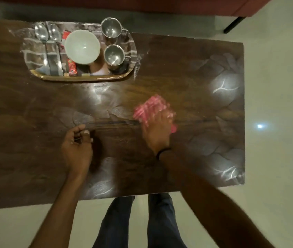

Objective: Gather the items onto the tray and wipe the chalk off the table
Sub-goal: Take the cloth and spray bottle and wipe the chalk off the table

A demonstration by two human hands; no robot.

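Observation:
My right hand (157, 130) presses a pink cloth (150, 108) flat on the dark wooden table (186, 72), right of centre; the cloth is motion-blurred. My left hand (77, 146) rests on the table near the front, fingers loosely curled, holding nothing. At the back left stands a mirrored oval tray (81, 78) carrying two spoons (47, 34), a white bowl (82, 46), two steel cups (111, 29) (114, 54) and red packets (71, 67). White chalk streaks (137, 65) lie just right of the tray and at the table's far left corner.
The table's right edge (243, 113) and front edge border a pale floor. My legs (138, 221) stand at the front edge. A dark red sofa (160, 6) with a black leg sits behind the table.

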